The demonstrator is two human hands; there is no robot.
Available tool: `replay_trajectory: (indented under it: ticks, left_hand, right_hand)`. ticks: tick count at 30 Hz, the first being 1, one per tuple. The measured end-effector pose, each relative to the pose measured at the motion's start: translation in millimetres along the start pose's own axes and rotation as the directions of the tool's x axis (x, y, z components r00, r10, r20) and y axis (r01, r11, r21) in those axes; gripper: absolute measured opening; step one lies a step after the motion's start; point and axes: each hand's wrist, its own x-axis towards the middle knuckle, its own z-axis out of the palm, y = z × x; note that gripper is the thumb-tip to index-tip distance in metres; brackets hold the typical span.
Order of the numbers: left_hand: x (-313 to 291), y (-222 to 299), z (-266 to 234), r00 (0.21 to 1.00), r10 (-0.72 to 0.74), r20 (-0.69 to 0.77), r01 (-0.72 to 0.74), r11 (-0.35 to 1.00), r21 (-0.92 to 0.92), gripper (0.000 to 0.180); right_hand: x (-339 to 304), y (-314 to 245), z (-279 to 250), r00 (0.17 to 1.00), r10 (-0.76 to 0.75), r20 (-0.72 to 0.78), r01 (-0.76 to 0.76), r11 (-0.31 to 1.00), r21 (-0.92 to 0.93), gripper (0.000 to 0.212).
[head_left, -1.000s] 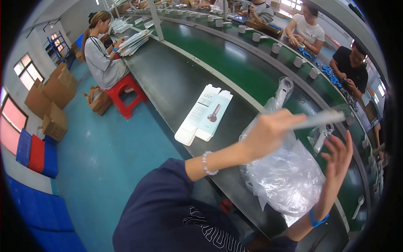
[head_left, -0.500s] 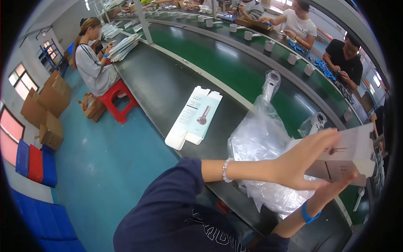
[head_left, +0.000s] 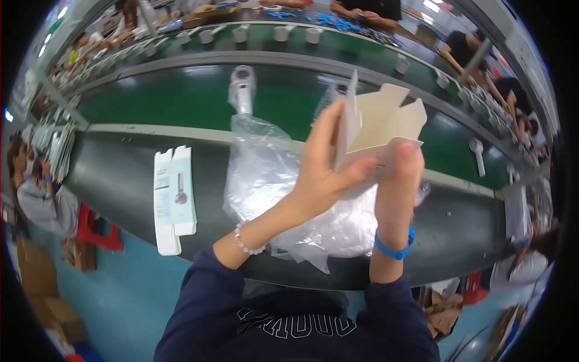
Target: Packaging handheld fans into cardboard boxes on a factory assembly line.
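Observation:
Both my hands hold a small white carton (head_left: 375,148) above the bench, its top flaps standing up and its pale inside showing. My left hand (head_left: 325,172), below a beaded bracelet, grips the carton's left side with the thumb across the near face. My right hand (head_left: 400,175), with a blue band at the wrist, closes on the near right corner. Under them lies a heap of clear plastic bags (head_left: 259,172). To the left rest flattened printed cartons (head_left: 175,202). Behind the bags, a white long-handled item with a round head (head_left: 243,90) sits in clear plastic.
A green conveyor belt (head_left: 175,99) runs beyond the dark bench (head_left: 114,169). On it at right lies a white spoon-shaped piece (head_left: 478,157). White cups (head_left: 281,34) line a farther belt, with people working behind. A red stool (head_left: 99,229) stands at left.
My view has swung right. The carton has come from the far right to in front of me and turned, so its open top shows. Both hands now grip it.

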Motion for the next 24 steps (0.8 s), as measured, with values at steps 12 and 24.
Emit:
replay_trajectory:
  ticks: [12,24]
  left_hand:
    - [0,-9,4,0.947,0.313,0.078,-0.321,0.934,0.158,0.097]
    - [4,1,11,0.74,0.62,0.261,-0.632,0.506,0.588,0.082]
  right_hand:
    - [-1,-12,-1,0.998,0.041,-0.047,-0.033,0.987,0.156,0.061]
    - [-3,-5,5,0.993,0.025,-0.113,-0.001,0.977,0.212,0.082]
